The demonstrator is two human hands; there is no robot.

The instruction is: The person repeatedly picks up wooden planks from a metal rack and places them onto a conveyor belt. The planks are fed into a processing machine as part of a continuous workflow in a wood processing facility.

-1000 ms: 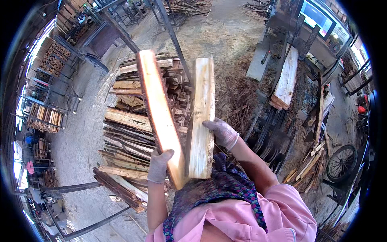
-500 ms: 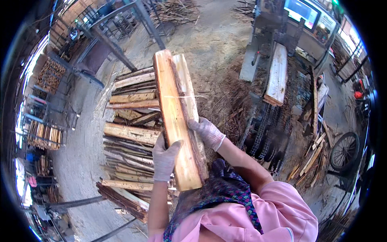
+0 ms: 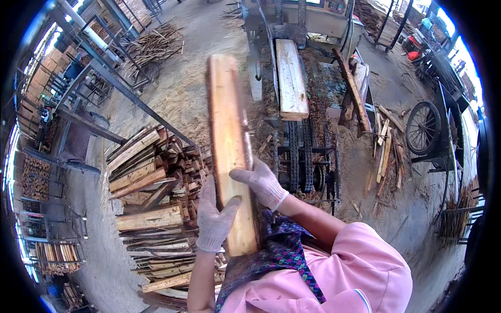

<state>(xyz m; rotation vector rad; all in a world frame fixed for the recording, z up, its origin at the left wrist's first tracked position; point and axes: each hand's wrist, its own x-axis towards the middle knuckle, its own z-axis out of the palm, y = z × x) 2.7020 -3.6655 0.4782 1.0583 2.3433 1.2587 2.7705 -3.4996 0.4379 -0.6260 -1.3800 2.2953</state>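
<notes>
- Holding a long wooden slab (image 3: 229, 151) upright in front of the body, both gloved hands clasp its lower part; the slab runs from chest height up to the middle of the view, its pale sawn face turned toward the camera.
- Left hand (image 3: 214, 221), in a whitish work glove, wraps the slab's left edge with the thumb laid across the pale face; its grip is closed on the wood.
- Right hand (image 3: 261, 182), gloved the same, has its fingers spread over the right edge and face, just above the left; its grip is also closed on the slab, though the palm side is hidden behind the wood.
- Whether a second board lies behind the front one cannot be told; only a dark strip shows along the right edge.
- Lower end of the slab meets a patterned blue-and-purple cloth (image 3: 284, 253) worn over a pink sleeve (image 3: 360, 266).
- Left of the hands lies a stack of offcut boards (image 3: 151, 198) on the sawdust floor (image 3: 177, 88), its bottom cut off by the arm.
- Beyond the slab stands a sawmill carriage (image 3: 302, 151) with a pale plank (image 3: 290, 78) lying on it.
- Right of that, a spoked cart wheel (image 3: 424, 128) is partly cut by the dark rim.
</notes>
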